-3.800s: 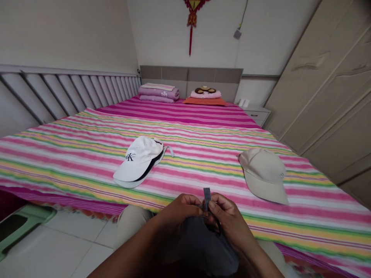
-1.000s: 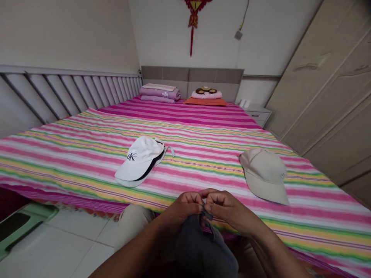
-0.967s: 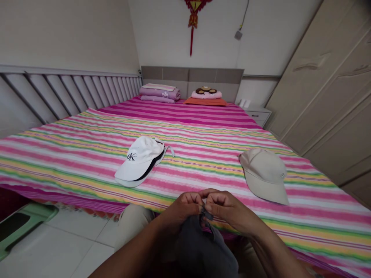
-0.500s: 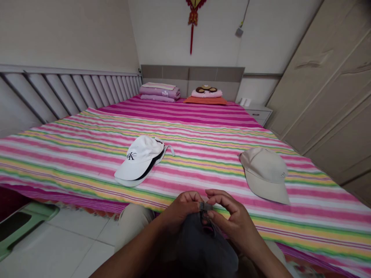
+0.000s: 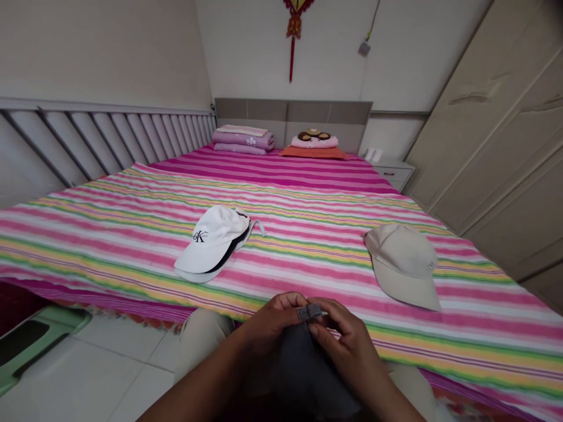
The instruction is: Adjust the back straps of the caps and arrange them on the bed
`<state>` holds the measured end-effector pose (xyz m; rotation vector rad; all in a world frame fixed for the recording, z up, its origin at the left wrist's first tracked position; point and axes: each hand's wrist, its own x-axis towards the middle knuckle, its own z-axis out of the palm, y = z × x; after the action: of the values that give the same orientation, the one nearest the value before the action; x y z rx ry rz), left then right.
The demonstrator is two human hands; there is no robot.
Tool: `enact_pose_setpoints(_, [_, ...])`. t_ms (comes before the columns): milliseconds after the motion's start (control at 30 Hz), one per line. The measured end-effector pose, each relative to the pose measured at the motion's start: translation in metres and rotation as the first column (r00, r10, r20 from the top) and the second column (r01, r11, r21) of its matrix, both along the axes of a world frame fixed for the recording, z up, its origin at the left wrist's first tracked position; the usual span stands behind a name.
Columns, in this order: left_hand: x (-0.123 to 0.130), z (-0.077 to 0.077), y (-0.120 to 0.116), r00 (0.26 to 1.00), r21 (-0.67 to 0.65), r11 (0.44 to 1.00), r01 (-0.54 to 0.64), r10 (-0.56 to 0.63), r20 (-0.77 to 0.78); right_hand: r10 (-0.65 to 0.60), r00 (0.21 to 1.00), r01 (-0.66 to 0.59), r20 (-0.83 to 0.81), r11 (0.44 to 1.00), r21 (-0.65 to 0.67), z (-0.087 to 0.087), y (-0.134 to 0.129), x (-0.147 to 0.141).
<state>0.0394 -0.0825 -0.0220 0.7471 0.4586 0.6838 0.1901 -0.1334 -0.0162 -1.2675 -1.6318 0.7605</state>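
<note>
Dark grey cloth cap (image 5: 303,369), held low; its grey strap tab (image 5: 311,312) lies crosswise between the hands, left hand (image 5: 272,321) pinching one end, right hand (image 5: 347,343) curled narrow at the other, contact unclear.

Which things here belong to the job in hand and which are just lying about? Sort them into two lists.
In hand: left hand and right hand, both pinching the small grey strap of the dark cap.

Lying about: white CK cap, beige cap, striped bedspread, folded pink bedding.
</note>
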Motion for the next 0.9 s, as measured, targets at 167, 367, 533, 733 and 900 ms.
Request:
enact_pose_setpoints(167, [-0.002, -0.003, 0.004, 0.992, 0.127, 0.992, 0.009, 0.007, -0.122, -0.043, 0.998, 0.040, 0.054, 0.998, 0.041, 0.003, -0.001, -0.001])
enact_pose_setpoints(367, [-0.003, -0.009, 0.004, 0.994, 0.087, 0.996, -0.022, 0.031, -0.103, -0.048, 0.972, -0.016, -0.229, 0.963, -0.271, 0.003, -0.001, -0.008])
enact_pose_setpoints(533, [-0.002, -0.010, 0.002, 0.995, 0.059, 0.998, -0.038, 0.044, -0.090, -0.055, 0.951, -0.040, -0.303, 0.953, -0.300, -0.001, -0.002, -0.009])
enact_pose_setpoints(733, [-0.003, -0.008, 0.002, 0.998, 0.041, 0.999, -0.029, 0.031, -0.061, -0.072, 0.968, 0.014, -0.241, 0.972, -0.233, -0.002, -0.001, -0.007])
enact_pose_setpoints(900, [-0.002, -0.009, 0.003, 0.996, 0.069, 0.997, -0.029, 0.035, -0.086, -0.044, 0.985, 0.008, -0.169, 0.978, -0.208, -0.001, -0.001, -0.007])
